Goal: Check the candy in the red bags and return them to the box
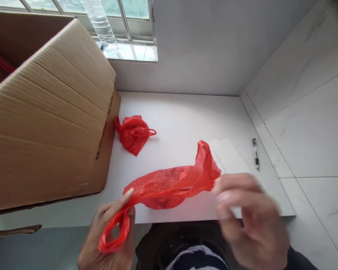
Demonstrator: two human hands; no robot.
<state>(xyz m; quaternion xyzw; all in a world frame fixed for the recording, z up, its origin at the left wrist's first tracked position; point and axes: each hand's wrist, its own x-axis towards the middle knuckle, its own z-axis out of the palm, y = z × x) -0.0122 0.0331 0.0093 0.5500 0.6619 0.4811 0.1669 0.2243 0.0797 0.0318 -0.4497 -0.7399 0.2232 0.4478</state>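
Note:
A thin red plastic bag [166, 183] stretches sideways above the front of the white table. My left hand [109, 232] is closed on its left end, thumb on top, and a handle loop hangs over the fingers. At the bag's right end is my right hand [250, 217], smeared by motion. Its bent fingertips overlap the bag's corner, but whether they grip it cannot be made out. Farther back on the table lies another red plastic bag [133, 135], knotted and bunched up, beside the cardboard box.
A large open cardboard box [53, 112] takes up the left, with something red [1, 62] inside. A printed sheet [231, 153] and a pen [256, 154] lie on the white table [180, 123] at right. A clear water bottle [100, 26] stands on the windowsill. Tiled wall borders the right.

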